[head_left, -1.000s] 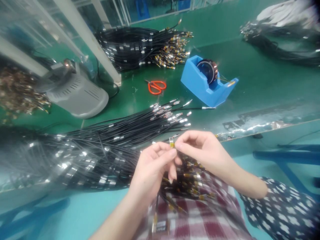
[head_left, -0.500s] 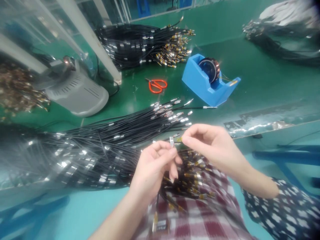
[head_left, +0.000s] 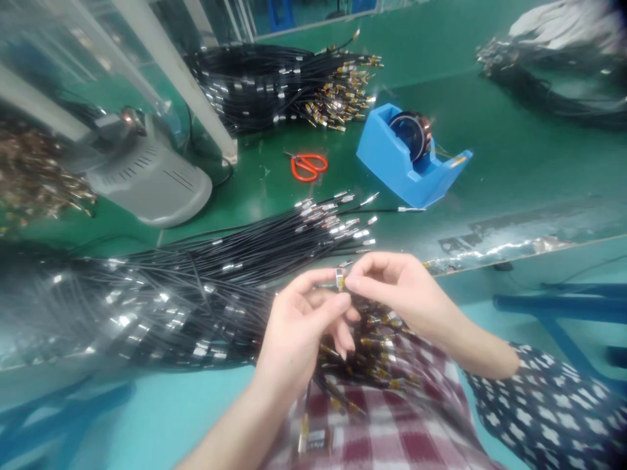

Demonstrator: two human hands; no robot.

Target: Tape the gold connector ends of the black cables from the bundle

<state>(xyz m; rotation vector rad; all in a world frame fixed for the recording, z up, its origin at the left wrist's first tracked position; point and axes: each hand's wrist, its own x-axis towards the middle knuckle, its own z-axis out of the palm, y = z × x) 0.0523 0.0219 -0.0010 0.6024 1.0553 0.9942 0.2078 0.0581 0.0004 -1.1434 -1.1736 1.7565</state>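
Near the table's front edge my left hand point(head_left: 306, 320) has its fingers curled round a thin black cable, mostly hidden by the hand. The cable's end with a white-silver label point(head_left: 339, 275) shows at the index fingertip. My right hand point(head_left: 399, 281) pinches a small piece of yellow tape point(head_left: 341, 284) against this end, close to the left fingertips. Under both hands lies a bunch of cable ends with yellow tape point(head_left: 382, 343), on my checked apron point(head_left: 377, 437). Just behind the hands is a bundle of black cables with silver ends point(head_left: 274, 238).
A blue tape dispenser point(head_left: 392, 153) with a brown roll stands beyond my right hand. Red-handled scissors point(head_left: 308, 167) lie left of it. A grey machine point(head_left: 151, 176) is at left, near a white post point(head_left: 196, 98). More cables point(head_left: 274, 85) lie behind.
My right hand has moved left, bringing the yellow tape up to the label at the cable end. My left hand has barely shifted, its index finger straighter.
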